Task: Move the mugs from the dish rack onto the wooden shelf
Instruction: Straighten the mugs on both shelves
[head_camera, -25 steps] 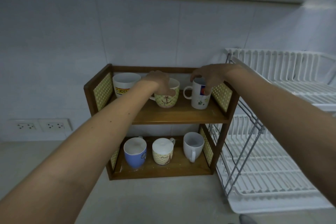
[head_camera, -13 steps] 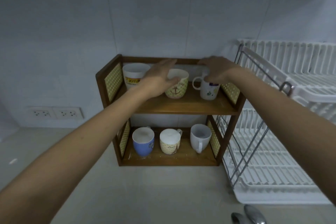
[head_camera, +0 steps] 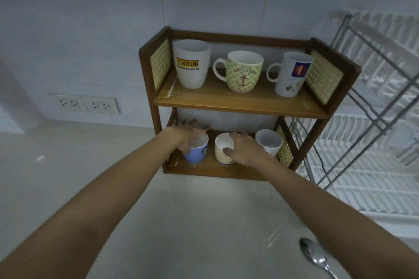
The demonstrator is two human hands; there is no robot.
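Observation:
The wooden shelf point(head_camera: 238, 102) stands against the wall with three mugs on each level. On top are a white Jotun mug point(head_camera: 191, 63), a green anchor mug point(head_camera: 243, 71) and a white mug with a red-blue logo point(head_camera: 291, 75). Below are a blue mug point(head_camera: 197, 154), a cream patterned mug point(head_camera: 223, 157) and a plain white mug point(head_camera: 268, 140). My left hand point(head_camera: 186, 136) lies over the blue mug's rim with fingers spread. My right hand point(head_camera: 244, 149) clasps the cream mug's rim between thumb and fingers.
The white dish rack point(head_camera: 374, 165) with a metal frame stands right of the shelf and holds no mugs. A metal spoon point(head_camera: 315, 256) lies on the pale counter at the bottom right. Two wall sockets point(head_camera: 87, 104) sit left of the shelf.
Both hands have left the anchor mug and logo mug on the top level and dropped to the lower level, onto the blue and cream mugs. The view has tilted down.

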